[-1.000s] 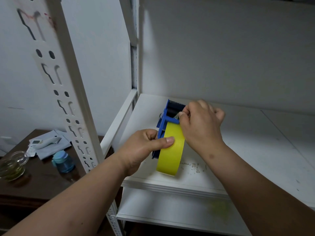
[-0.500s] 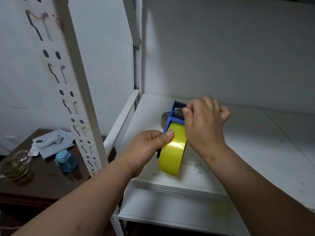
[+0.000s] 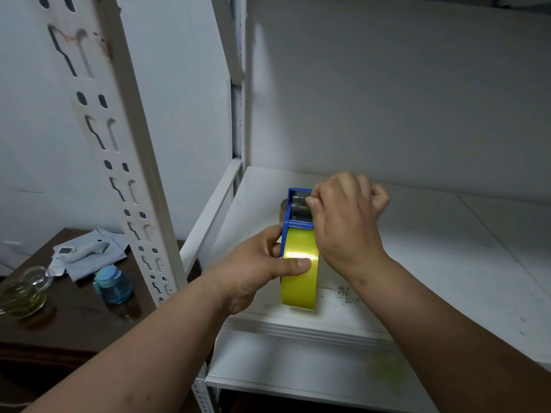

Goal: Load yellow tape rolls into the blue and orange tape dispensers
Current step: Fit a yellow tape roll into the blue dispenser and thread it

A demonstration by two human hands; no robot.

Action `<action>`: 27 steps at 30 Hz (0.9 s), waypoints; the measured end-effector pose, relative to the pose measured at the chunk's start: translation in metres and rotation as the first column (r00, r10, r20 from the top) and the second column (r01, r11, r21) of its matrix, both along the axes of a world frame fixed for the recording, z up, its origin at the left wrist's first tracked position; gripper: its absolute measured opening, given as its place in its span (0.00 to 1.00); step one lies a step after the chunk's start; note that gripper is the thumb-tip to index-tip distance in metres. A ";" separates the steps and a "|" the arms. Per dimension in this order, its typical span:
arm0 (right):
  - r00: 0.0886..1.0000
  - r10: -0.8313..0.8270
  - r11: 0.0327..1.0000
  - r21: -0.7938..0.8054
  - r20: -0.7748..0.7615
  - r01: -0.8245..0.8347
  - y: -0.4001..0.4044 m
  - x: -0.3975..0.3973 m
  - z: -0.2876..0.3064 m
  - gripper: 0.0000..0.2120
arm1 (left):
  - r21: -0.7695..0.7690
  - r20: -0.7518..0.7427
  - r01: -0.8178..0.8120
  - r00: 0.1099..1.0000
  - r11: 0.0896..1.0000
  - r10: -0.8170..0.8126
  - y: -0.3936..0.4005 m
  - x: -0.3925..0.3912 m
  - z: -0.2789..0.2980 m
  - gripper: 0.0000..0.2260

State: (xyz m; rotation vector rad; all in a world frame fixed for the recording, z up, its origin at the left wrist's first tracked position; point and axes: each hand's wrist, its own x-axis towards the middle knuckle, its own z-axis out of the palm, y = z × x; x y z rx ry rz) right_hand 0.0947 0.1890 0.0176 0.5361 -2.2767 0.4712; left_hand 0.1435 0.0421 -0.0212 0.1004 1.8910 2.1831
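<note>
We find the blue tape dispenser [image 3: 293,216] standing on the white shelf [image 3: 432,263], near its front left corner, with the yellow tape roll [image 3: 299,281] already seated in its frame. The left hand [image 3: 256,269] steadies the assembly, its grip closed on the roll with the thumb laid across the yellow face. The right hand [image 3: 346,216] works at the head of the dispenser, thumb and forefinger pinched together at the metal plate there; what they hold is too small to tell, but we judge it to be the tape's free end. We assess the step in hand as threading. The next move calls for drawing that end through to the cutter while the left hand holds firm. No orange dispenser is in view.
</note>
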 end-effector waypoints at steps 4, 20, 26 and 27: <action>1.000 0.008 0.999 0.033 -0.010 -0.008 0.000 0.000 0.002 0.03 | -0.075 -0.025 -0.117 0.993 0.990 0.116 0.000 -0.002 -0.003 0.23; 0.990 0.106 0.993 0.034 0.088 -0.109 -0.006 -0.007 0.012 0.09 | -0.161 0.327 0.044 0.945 0.986 0.012 -0.009 -0.006 0.001 0.19; 0.995 0.099 0.995 0.005 0.020 -0.100 -0.006 0.002 0.015 0.07 | -0.284 0.217 -0.018 0.973 0.959 0.083 -0.009 -0.010 -0.003 0.18; 0.995 0.103 0.995 -0.009 0.001 -0.103 -0.007 0.004 0.015 0.06 | -0.300 0.184 -0.056 0.976 0.952 0.116 -0.010 -0.013 -0.003 0.18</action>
